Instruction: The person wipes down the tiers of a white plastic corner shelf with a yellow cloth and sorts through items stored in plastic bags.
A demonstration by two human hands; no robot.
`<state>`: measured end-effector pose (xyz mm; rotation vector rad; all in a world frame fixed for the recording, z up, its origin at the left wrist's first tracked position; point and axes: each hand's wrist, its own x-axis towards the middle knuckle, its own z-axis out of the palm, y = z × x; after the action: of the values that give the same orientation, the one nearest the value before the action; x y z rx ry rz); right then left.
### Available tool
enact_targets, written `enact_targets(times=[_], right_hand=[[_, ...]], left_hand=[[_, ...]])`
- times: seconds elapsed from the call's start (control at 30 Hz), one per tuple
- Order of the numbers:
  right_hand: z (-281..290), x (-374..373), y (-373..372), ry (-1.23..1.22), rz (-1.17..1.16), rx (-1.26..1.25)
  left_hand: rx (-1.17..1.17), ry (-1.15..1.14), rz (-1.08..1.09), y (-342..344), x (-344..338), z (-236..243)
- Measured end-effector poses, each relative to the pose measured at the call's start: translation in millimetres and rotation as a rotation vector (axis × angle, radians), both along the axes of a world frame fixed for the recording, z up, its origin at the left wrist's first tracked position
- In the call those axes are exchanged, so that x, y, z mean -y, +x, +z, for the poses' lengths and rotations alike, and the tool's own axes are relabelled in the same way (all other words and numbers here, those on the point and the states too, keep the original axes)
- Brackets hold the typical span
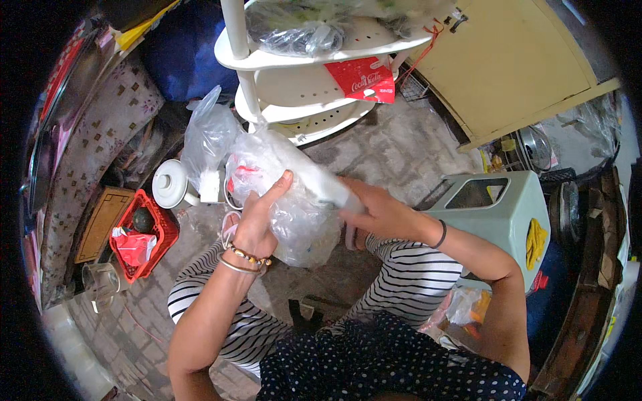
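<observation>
A crumpled clear plastic bag (304, 234) with some red in it hangs between my hands, above the floor in front of my knees. My left hand (257, 217) is closed on the left side of this bag, its thumb stretched up along the plastic. Across the top of the bag slants a long white thing (314, 177), blurred, whose kind I cannot make out. Around its lower right end my right hand (384, 210) is closed, with several fingers hidden behind it. Just beyond my left hand stands another clear plastic bag (210, 137).
A white tiered rack (287, 93) stands ahead, with bagged goods on top. To the left are a white lidded pot (172, 184), a red basket (157, 244) and a clear glass jug (101, 287). On the right stand a pale green stool (501, 220) and a cream cabinet (515, 60).
</observation>
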<state>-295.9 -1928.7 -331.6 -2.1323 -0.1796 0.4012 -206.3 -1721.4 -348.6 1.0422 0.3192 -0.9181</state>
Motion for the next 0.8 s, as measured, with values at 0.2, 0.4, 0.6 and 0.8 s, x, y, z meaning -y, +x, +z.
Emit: enact_targets(times=[0.2, 0.4, 0.6, 0.8], right_hand=[[-29, 18, -14, 0.837, -0.751, -0.255], [-27, 76, 4, 1.210, -0.829, -0.187], [-70, 108, 99, 1.148, -0.894, 0.000], [-123, 136, 203, 0.896, -1.135, 0.145]], left_hand=[[-0.030, -0.102, -0.009, -3, -11, -11], [-0.007, -0.114, 0.015, -6, -21, -17], [-0.118, -0.168, 0.075, -2, -30, -24], [-0.067, -0.078, 0.035, 2, -27, -28]])
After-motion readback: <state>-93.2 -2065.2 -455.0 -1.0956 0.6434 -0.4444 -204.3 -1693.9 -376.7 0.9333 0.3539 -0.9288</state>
